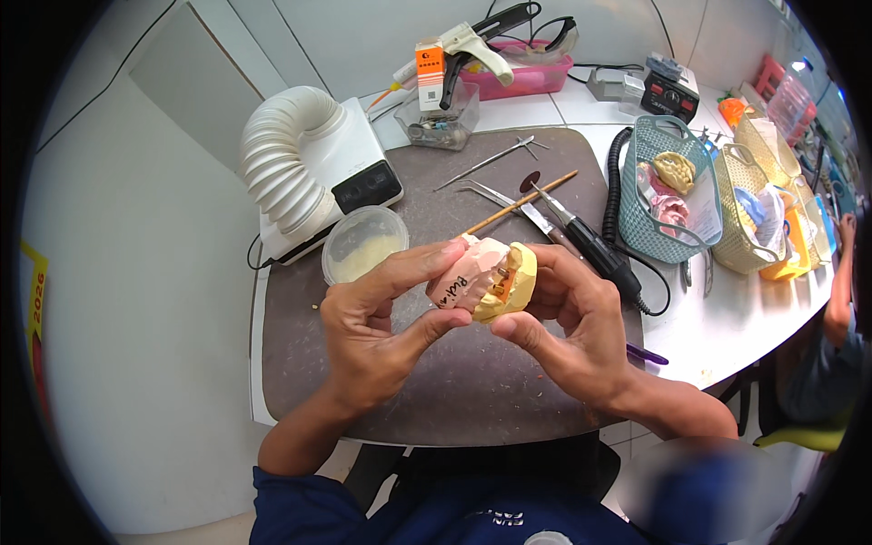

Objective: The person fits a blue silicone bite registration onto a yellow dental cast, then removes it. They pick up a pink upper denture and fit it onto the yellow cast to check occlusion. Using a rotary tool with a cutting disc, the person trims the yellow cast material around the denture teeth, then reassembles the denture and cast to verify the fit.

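Observation:
Above the middle of the brown work mat, my two hands hold a pair of plaster dental models against each other. My left hand (391,318) pinches the pink dental model (465,280), which has handwriting on its side. The yellow dental model (520,289) sits between the fingers and thumb of my right hand (572,318). Small metallic and orange parts show in the gap between them. Just beyond my left hand stands a round clear tub (365,243) with pale powder. A rotary handpiece (595,250) with a dark disc lies beyond my right hand.
On the mat (436,391) lie a wooden-handled brush (545,191), tweezers (500,195) and a metal instrument (486,163). A white hose unit (291,163) stands far left. Teal (668,182) and cream (745,218) baskets hold models at right. Another person's arm (840,291) shows far right.

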Available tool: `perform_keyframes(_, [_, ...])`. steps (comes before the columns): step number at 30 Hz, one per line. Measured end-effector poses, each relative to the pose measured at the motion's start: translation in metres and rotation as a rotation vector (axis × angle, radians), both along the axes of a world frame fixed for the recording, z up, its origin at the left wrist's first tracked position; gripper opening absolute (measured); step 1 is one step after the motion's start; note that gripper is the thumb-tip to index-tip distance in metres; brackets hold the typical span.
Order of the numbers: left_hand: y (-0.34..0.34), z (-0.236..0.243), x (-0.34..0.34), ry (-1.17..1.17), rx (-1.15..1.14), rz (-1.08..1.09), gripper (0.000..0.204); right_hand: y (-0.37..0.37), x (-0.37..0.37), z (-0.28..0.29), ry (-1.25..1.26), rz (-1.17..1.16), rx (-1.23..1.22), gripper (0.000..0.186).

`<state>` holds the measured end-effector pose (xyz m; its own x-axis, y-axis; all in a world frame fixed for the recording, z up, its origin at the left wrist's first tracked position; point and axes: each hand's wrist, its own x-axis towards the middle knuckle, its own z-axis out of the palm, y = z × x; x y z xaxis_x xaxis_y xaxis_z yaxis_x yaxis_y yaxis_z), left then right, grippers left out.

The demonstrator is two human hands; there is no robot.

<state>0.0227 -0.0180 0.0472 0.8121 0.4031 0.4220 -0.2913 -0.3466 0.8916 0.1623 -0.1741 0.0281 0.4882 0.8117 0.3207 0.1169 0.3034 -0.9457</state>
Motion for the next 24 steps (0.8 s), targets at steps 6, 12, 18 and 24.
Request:
perform_keyframes(6, [0.002,-0.001,0.0,-0.03,0.139,0.016,0.051,0.0,-0.001,-0.002,0.029,0.001,0.025,0.049])
perform_keyframes(12, [0.0,-0.01,0.002,-0.088,0.196,0.033,0.059,0.002,-0.001,-0.003,0.087,0.006,0.053,0.05])
perform_keyframes(18, [-0.007,-0.023,0.008,-0.133,0.265,0.109,0.065,0.0,-0.002,-0.002,0.101,-0.014,0.016,0.049])
perform_keyframes(24, [-0.007,-0.026,0.009,-0.149,0.263,0.095,0.065,-0.001,-0.001,-0.002,0.137,-0.003,0.006,0.047])
